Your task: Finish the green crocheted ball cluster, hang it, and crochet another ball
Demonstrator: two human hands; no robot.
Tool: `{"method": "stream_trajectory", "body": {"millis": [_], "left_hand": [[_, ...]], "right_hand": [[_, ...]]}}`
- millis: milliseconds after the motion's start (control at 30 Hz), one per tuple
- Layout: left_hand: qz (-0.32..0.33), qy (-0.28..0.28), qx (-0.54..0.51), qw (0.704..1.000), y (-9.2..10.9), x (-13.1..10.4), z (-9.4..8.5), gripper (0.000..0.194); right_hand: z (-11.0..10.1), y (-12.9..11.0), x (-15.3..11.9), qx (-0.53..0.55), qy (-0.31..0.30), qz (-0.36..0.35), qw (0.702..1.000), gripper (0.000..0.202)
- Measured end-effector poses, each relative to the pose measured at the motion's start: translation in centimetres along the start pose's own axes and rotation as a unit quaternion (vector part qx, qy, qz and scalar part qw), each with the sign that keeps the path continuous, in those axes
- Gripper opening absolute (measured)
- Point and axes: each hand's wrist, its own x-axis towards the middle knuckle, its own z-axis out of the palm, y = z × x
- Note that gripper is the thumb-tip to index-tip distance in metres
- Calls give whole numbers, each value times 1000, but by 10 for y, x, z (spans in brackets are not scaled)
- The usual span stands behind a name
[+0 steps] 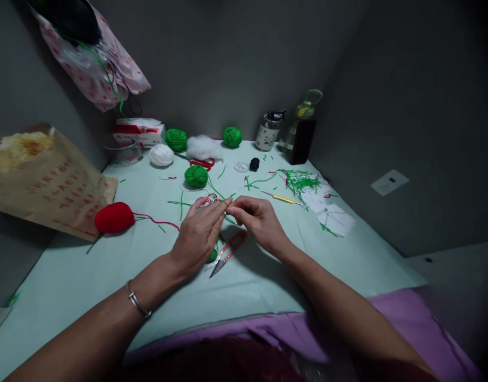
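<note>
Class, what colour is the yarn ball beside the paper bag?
The yarn ball is red, best seen in the head view.

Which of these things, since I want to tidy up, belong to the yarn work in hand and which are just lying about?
Likely part of the job:
red yarn ball
green yarn ball
snips
yellow-handled hook

Seemingly just lying about:
paper bag
bottle
red-and-white box
green clippings

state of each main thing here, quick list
left hand, fingers extended, grip hidden
right hand, thumb and fingers pinched together
red strands, looped
snips, blades apart
red yarn ball, wound, end trailing
white yarn ball, wound
green yarn balls, wound
bottle, upright, lidded
paper bag, open
yellow hook, lying flat
green offcuts, loose
white fluff, loose
</note>
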Motion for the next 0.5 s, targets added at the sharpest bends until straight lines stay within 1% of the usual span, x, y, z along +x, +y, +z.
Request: {"method": "stream_trajectory", "body": {"millis": [133,233,500], "left_hand": [[-10,-26,6,1000,1,0,-1,38],[-25,-44,17,999,0,0,-2,39],[-53,-80,35,995,0,3,-6,38]], "right_hand": [[-1,2,1,-9,-10,4,1000,25],[-1,4,2,7,-13,5,1000,25],[-2,8,6,31,-27,22,999,35]]}}
